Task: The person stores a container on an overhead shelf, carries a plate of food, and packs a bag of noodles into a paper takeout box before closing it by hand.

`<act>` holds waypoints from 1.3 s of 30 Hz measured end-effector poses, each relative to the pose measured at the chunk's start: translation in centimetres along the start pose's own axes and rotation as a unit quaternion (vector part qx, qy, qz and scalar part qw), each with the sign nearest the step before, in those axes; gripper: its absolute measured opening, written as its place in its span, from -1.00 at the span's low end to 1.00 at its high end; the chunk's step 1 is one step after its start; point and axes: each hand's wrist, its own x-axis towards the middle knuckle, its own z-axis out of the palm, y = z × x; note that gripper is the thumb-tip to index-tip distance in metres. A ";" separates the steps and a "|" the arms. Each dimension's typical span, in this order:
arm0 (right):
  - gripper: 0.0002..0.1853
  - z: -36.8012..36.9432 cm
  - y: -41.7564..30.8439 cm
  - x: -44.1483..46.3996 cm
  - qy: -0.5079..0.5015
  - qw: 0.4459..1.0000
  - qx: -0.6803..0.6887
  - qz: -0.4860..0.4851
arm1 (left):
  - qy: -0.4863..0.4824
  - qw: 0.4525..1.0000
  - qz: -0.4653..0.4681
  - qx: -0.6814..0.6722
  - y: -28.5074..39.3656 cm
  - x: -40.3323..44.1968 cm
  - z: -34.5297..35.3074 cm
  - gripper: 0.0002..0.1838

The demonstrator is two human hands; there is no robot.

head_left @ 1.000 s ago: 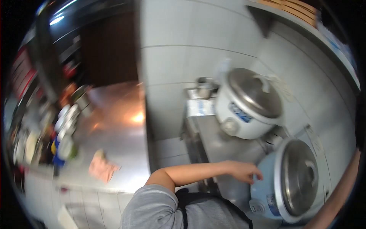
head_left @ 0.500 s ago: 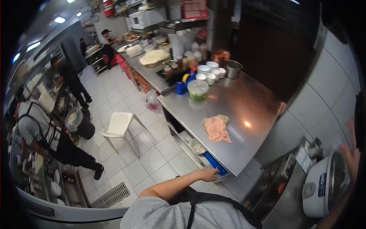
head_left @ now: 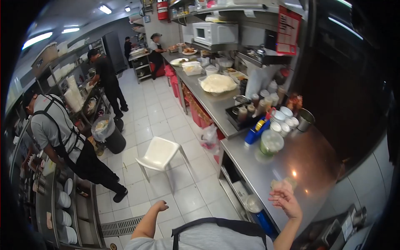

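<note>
Over the tiled floor, low in the middle of the view, is my left hand point(head_left: 159, 205), its fingers curled and what they enclose, if anything, hidden. My right hand point(head_left: 286, 202) is raised at the near part of the steel counter point(head_left: 266, 166), fingers apart and holding nothing. Just behind it lies a crumpled cloth point(head_left: 287, 183), partly covered by the hand; contact between them cannot be made out. Farther back on the counter stand a green-tinted tub point(head_left: 271, 143), white bowls point(head_left: 282, 121) and a metal pot point(head_left: 306, 120).
A white stool point(head_left: 159, 153) stands on the floor ahead. A person in grey point(head_left: 54, 125) bends over shelves at left. Behind are a person in black point(head_left: 106, 75), a lined bin point(head_left: 109, 133) and a person at the far counter point(head_left: 156, 54). A floor drain point(head_left: 121, 227) lies at lower left.
The view has swung left from the rice cookers to the aisle. My left hand has moved from beside the counter's edge to over the floor. My right hand now shows by the cloth.
</note>
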 end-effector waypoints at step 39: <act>-0.49 17.9 -3.6 66.1 -0.295 0.928 -0.215 0.077 | 0.128 0.928 -0.053 -0.347 1.5 40.2 -40.0 -0.55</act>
